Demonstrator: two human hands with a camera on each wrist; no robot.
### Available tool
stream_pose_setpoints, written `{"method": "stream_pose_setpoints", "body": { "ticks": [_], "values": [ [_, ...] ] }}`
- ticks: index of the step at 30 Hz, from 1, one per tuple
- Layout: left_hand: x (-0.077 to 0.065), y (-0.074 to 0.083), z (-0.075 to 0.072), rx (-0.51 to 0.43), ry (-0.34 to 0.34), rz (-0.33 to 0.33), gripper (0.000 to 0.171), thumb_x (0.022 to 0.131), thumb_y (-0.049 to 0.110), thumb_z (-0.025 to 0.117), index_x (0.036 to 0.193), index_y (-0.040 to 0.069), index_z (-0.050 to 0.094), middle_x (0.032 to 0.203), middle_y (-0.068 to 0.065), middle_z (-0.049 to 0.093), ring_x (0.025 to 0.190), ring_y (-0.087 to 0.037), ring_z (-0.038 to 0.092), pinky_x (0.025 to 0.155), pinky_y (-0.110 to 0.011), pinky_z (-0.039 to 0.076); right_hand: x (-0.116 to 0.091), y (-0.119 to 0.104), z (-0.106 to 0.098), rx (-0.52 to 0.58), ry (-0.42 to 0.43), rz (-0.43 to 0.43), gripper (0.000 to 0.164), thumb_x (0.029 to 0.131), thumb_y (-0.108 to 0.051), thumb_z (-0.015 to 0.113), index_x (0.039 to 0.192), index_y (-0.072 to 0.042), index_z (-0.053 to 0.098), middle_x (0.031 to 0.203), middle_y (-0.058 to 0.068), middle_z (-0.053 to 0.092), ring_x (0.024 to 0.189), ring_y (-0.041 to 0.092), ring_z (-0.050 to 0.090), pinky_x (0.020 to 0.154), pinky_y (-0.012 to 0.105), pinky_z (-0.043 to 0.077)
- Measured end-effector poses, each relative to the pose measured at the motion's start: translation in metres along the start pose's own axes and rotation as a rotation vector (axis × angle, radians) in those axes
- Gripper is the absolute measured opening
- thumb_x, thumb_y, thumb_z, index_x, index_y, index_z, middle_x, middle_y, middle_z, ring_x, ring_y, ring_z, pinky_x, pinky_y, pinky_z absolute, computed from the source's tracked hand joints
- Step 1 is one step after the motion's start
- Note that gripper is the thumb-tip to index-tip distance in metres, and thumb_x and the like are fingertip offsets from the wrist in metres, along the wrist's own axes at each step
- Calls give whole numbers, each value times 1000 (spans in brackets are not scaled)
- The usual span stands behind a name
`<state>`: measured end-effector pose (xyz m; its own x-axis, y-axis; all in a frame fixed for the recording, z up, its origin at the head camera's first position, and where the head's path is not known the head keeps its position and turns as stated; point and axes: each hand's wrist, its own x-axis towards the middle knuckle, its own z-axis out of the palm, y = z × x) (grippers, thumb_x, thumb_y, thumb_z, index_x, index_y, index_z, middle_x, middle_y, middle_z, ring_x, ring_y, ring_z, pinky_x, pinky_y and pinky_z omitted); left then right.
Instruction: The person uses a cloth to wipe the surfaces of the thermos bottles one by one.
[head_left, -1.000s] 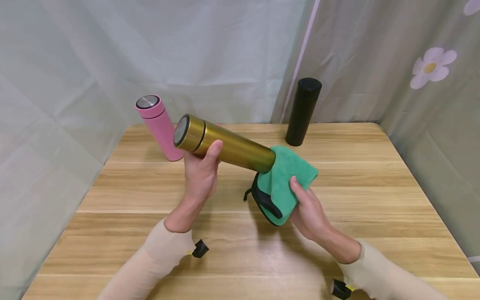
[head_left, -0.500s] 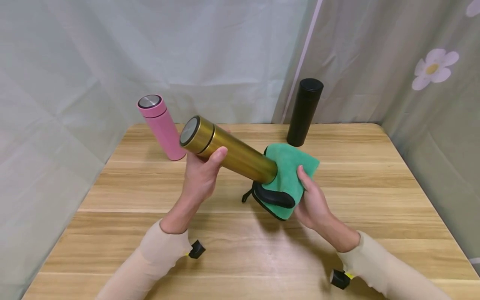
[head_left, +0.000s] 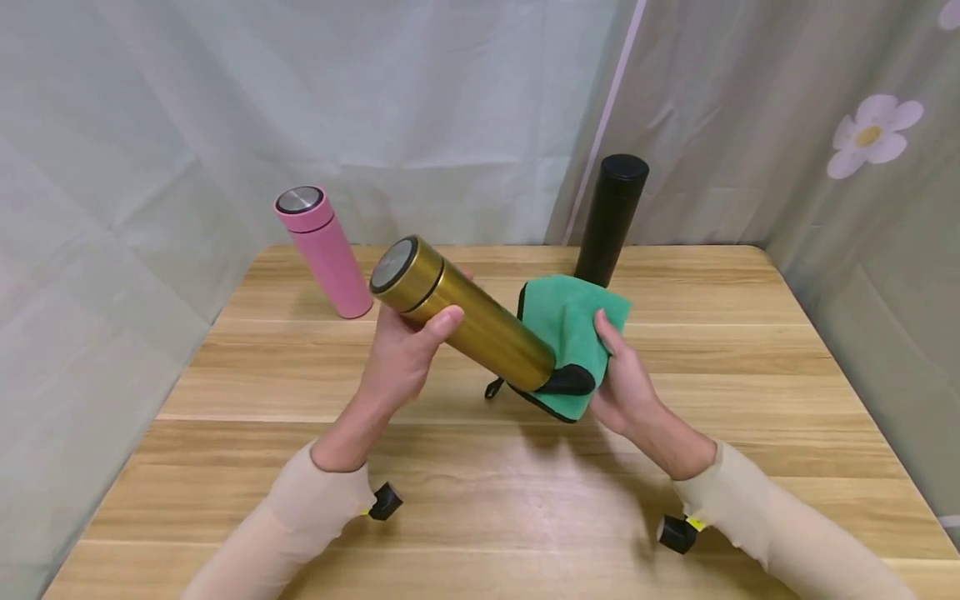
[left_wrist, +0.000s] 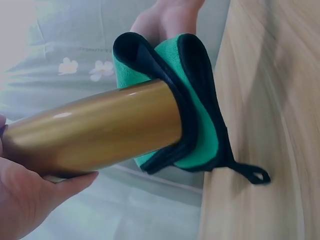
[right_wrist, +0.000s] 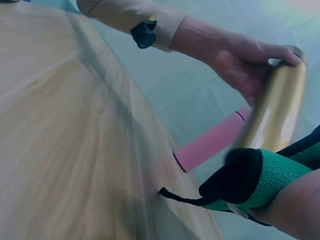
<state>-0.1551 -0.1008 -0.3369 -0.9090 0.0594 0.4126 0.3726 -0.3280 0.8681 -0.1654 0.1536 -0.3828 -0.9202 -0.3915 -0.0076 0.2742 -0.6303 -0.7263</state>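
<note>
My left hand [head_left: 405,354] grips a gold thermos flask [head_left: 480,325] near its lidded end, thumb along the near side. The flask is tilted, its steel-topped lid up to the left and its base down to the right, above the table. A green cloth [head_left: 570,321] with black edging and a small hanging loop is in my right hand [head_left: 626,379], thumb on top and fingers hidden beneath. The flask's base lies against the folded cloth, and in the left wrist view a black-edged fold [left_wrist: 185,115] runs along the base's rim.
A pink thermos flask [head_left: 326,258] stands upright at the back left of the wooden table [head_left: 480,517]. At the back right stands a black flask [head_left: 611,221], its lower end partly covered by the cloth. Grey curtains [head_left: 420,108] hang behind the table.
The gold flask has tipped more steeply, its lid end shifting right and its base moving down across the cloth. The cloth has risen slightly and its upper part has come out from behind the flask.
</note>
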Motion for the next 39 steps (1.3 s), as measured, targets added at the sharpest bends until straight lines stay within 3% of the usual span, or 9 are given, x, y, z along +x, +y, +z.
{"method": "stream_pose_setpoints", "body": {
  "ticks": [6, 10, 13, 19, 26, 33, 39],
  "values": [
    [-1, 9, -18, 140, 45, -69, 47, 91, -3, 67, 133, 9, 51, 121, -12, 64, 111, -28, 64, 93, -37, 56, 3, -11, 1, -38, 15, -46, 32, 111, -46, 36, 120, -19, 53, 111, -4, 65, 105, 12, 64, 95, 25, 51],
    [-2, 14, -38, 322, 75, -164, 49, 93, 0, 70, 136, 8, 47, 118, -9, 62, 105, -24, 63, 91, -31, 55, 4, -18, -1, -62, 24, -78, 34, 111, -47, 35, 121, -20, 52, 115, -4, 62, 109, 13, 63, 97, 26, 51],
    [-2, 17, -53, 418, 104, -200, 56, 94, 4, 73, 140, 8, 42, 120, -9, 59, 107, -23, 62, 92, -28, 53, 3, -23, -4, -56, 26, -95, 34, 111, -47, 35, 121, -20, 53, 116, -4, 62, 109, 14, 62, 97, 26, 51],
    [-4, 25, -78, 486, 183, -248, 64, 95, 12, 74, 144, 13, 34, 124, -6, 54, 110, -21, 58, 94, -26, 50, -1, -35, -11, -8, 34, -161, 36, 111, -46, 36, 125, -18, 55, 120, -2, 63, 113, 15, 61, 101, 28, 48],
    [-9, 37, -108, 648, 182, -261, 69, 95, 17, 75, 148, 12, 30, 129, -3, 52, 114, -18, 56, 94, -22, 49, -9, -50, -20, 90, 41, -200, 39, 111, -42, 40, 134, -13, 50, 127, 2, 60, 119, 19, 58, 105, 30, 46],
    [-13, 44, -135, 694, 259, -294, 71, 96, 18, 74, 149, 14, 28, 125, 4, 50, 112, -14, 54, 89, -18, 47, -13, -57, -29, 149, 36, -242, 37, 112, -38, 40, 133, -9, 50, 124, 6, 61, 117, 22, 60, 105, 32, 48],
    [-10, 52, -156, 744, 273, -280, 65, 96, 17, 74, 145, 20, 30, 124, 7, 49, 111, -13, 53, 88, -18, 47, -14, -59, -35, 197, 23, -261, 37, 113, -36, 40, 133, -7, 51, 125, 8, 62, 117, 22, 61, 105, 32, 48]
  ]
}}
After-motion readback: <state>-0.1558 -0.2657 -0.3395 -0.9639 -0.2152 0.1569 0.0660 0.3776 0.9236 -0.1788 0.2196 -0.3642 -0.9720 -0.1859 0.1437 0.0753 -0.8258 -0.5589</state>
